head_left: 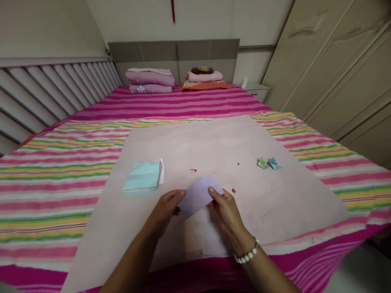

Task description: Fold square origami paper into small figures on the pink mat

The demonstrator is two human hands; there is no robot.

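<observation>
A sheet of purple paper (197, 196), rectangular in outline, is held up over a pale sheet by both hands. My left hand (170, 205) pinches its left end between thumb and fingers. At the right end, my right hand (223, 205) grips it with the thumb on top; a white bead bracelet (248, 254) is on that wrist. To the left lies a stack of light blue paper (143, 176) with other sheets under it. On the right sit a green folded paper piece (262, 163) and a blue folded paper piece (274, 163), side by side.
The large pale sheet (195, 142) covers the middle of a striped bed (61, 195). Small red bits (233, 190) and a thin red-tipped piece (193, 170) lie beyond my hands. Folded bedding (149, 78) is stacked at the headboard (177, 57). A wardrobe (342, 69) stands right.
</observation>
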